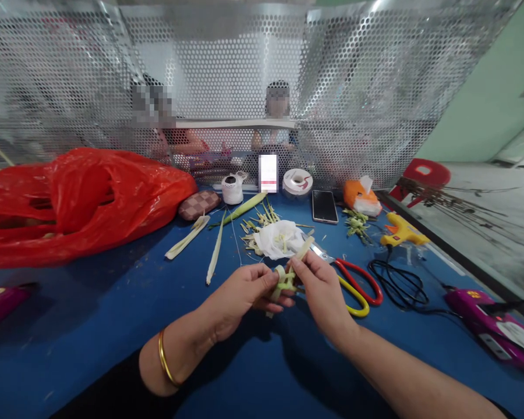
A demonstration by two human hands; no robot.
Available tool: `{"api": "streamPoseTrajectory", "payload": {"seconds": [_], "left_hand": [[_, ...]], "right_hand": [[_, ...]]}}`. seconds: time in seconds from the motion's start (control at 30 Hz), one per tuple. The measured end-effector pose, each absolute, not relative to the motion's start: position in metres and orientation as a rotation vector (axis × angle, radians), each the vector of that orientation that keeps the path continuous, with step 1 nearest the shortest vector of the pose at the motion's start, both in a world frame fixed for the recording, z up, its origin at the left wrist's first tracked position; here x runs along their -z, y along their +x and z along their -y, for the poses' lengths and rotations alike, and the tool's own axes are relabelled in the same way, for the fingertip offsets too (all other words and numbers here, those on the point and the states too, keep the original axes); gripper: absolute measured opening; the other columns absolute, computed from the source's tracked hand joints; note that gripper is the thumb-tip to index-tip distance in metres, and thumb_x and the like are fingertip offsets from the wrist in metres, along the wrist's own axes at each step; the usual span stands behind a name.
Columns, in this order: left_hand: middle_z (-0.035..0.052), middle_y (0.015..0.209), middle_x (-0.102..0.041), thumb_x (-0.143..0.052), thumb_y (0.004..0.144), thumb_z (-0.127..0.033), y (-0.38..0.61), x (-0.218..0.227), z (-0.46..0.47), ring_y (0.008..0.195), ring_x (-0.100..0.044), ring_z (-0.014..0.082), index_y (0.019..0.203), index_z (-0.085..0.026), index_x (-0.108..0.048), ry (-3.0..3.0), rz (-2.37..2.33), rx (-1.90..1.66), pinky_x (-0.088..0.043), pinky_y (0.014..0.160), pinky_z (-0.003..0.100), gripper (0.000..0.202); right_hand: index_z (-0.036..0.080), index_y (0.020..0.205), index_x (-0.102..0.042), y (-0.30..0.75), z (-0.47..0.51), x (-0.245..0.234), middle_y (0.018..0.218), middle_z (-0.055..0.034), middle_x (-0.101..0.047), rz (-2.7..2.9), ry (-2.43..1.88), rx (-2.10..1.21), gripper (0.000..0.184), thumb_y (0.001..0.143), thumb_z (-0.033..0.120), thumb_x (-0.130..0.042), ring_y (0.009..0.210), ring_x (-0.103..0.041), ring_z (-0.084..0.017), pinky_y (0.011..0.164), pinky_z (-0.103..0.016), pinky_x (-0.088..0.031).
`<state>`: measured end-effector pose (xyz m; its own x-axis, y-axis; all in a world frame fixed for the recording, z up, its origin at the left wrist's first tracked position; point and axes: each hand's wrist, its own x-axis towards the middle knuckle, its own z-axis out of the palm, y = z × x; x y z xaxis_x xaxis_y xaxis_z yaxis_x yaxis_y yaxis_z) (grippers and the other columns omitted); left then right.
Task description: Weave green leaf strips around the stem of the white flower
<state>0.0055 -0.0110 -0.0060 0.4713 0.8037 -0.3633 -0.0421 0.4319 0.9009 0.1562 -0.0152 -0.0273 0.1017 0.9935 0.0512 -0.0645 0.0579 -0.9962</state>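
Pinching pale-green woven leaf strips (285, 285) between left grip (257, 288) and right grip (321, 285); just beyond both, crumpled thin white sheet (277, 240); beside right grip, red-and-yellow-handled metal scissors (341, 266).

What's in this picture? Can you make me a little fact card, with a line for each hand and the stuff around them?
Left hand: holding a small piece of folded, pale green strips
Right hand: pinching a strip at the same piece
Table: blue
Beyond the hands: crumpled white material, cut bits around it
Tool by right hand: scissors with red and yellow handles
Far right: yellow glue gun
Far left: big red plastic bag
Left wrist: gold bangle
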Motion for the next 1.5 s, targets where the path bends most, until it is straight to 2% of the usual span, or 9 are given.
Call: {"api": "streamPoseTrajectory", "payload": {"seconds": [0.13,0.27,0.5,0.63,0.8,0.93,1.07,1.37,1.5], "left_hand": [[0.0105,0.093,-0.071,-0.066,0.080,-0.047,0.004,0.001,0.012,0.082,-0.069,0.0181,0.081,-0.016,-0.051,1.022,-0.912,-0.585,-0.051,0.068,0.026,0.034],[0.0078,0.087,-0.069,-0.063,0.081,-0.050,0.004,-0.002,0.014,0.082,-0.067,0.0193,0.077,-0.018,-0.047,1.168,-0.949,-0.564,-0.050,0.056,0.025,0.036],[-0.0035,0.066,-0.056,-0.064,0.078,-0.053,-0.006,-0.005,0.006,0.048,-0.048,0.0067,0.072,-0.019,-0.044,1.257,-0.989,-0.567,-0.039,0.047,0.020,0.039],[-0.0031,0.064,-0.057,-0.069,0.076,-0.048,-0.008,-0.007,0.003,0.050,-0.049,0.0069,0.072,-0.018,-0.047,1.246,-0.976,-0.596,-0.039,0.052,0.021,0.038],[0.0008,0.073,-0.064,-0.069,0.077,-0.047,-0.002,-0.001,0.006,0.057,-0.055,0.0098,0.108,-0.016,-0.055,1.238,-0.964,-0.598,-0.041,0.059,0.023,0.046],[-0.0075,0.059,-0.047,-0.070,0.075,-0.049,0.005,0.001,0.011,0.044,-0.033,0.0048,0.107,-0.015,-0.062,1.198,-0.958,-0.588,-0.024,0.046,0.020,0.046],[-0.0099,0.053,-0.031,-0.065,0.078,-0.052,0.007,-0.001,0.014,0.046,-0.019,0.0060,0.098,-0.015,-0.068,1.204,-0.983,-0.638,-0.016,0.046,0.023,0.042],[-0.0084,0.053,-0.035,-0.066,0.076,-0.049,0.008,0.004,0.012,0.051,-0.024,0.0079,0.097,-0.016,-0.071,1.233,-1.036,-0.692,-0.021,0.051,0.023,0.039],[-0.0025,0.062,-0.053,-0.065,0.080,-0.047,0.009,0.009,0.012,0.062,-0.045,0.0113,0.083,-0.015,-0.071,1.308,-0.983,-0.705,-0.034,0.061,0.023,0.033]], "right_hand": [[0.021,0.076,-0.051,0.158,0.017,0.029,0.063,0.0044,-0.051,1.195,-1.213,-0.984,0.022,0.089,0.039,-0.049,0.055,-0.045,-0.012,0.051,-0.025,-0.037],[0.022,0.077,-0.047,0.159,0.018,0.031,0.064,0.0041,-0.049,1.333,-1.264,-0.840,0.022,0.094,0.035,-0.044,0.056,-0.044,-0.013,0.054,-0.026,-0.035],[0.022,0.078,-0.049,0.163,0.016,0.021,0.066,0.0035,-0.047,1.373,-1.261,-0.701,0.017,0.092,0.030,-0.046,0.058,-0.039,-0.013,0.054,-0.026,-0.033],[0.022,0.078,-0.049,0.163,0.015,0.020,0.065,0.0034,-0.047,1.344,-1.247,-0.706,0.017,0.093,0.030,-0.045,0.058,-0.040,-0.014,0.054,-0.027,-0.033],[0.023,0.075,-0.047,0.160,0.016,0.030,0.064,0.0031,-0.048,1.458,-1.264,-0.697,0.018,0.093,0.029,-0.045,0.060,-0.043,-0.015,0.058,-0.028,-0.034],[0.022,0.075,-0.049,0.158,0.018,0.035,0.064,0.0034,-0.048,1.534,-1.236,-0.720,0.018,0.092,0.029,-0.048,0.060,-0.042,-0.014,0.057,-0.027,-0.033],[0.022,0.071,-0.050,0.159,0.016,0.032,0.066,0.0029,-0.048,1.416,-1.182,-0.801,0.020,0.089,0.030,-0.053,0.062,-0.041,-0.014,0.058,-0.026,-0.034],[0.019,0.052,-0.051,0.160,0.017,0.019,0.052,0.0050,-0.037,1.264,-1.184,-0.892,0.031,0.075,0.032,-0.067,0.053,-0.031,-0.011,0.050,-0.026,-0.029],[0.019,0.056,-0.059,0.158,0.019,0.022,0.050,0.0050,-0.040,1.238,-1.185,-0.989,0.023,0.074,0.031,-0.068,0.050,-0.032,-0.011,0.048,-0.026,-0.028]]}}
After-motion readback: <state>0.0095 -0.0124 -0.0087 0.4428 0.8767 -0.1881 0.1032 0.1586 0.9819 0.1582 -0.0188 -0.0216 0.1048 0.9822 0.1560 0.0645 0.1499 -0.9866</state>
